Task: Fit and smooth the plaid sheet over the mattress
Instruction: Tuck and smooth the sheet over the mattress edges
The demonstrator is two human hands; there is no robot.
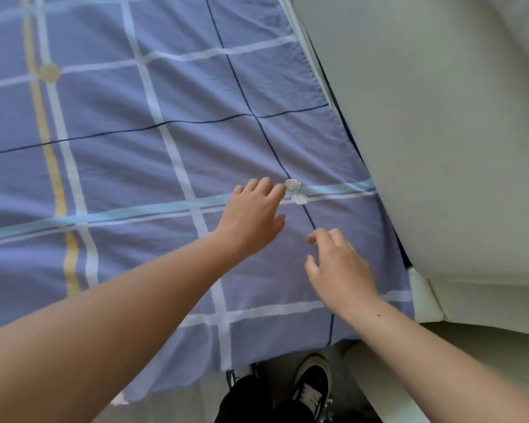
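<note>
Loose, empty grip: both hands (254,215) over plaid sheet (119,148)

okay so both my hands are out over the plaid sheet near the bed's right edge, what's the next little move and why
Probably lay both palms flat and sweep toward the right edge. The left hand and right hand are open with fingers spread, gripping nothing, and the plaid sheet shows faint creases between them and its hem beside the pale wall.

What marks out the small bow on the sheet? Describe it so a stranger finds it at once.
Start from the plaid sheet, lilac-blue, and follow its light turquoise band toward the right edge. Just past the left hand fingertips lies the white bow, where a dark thin line crosses the band. It is the only white bow print in view.
</note>
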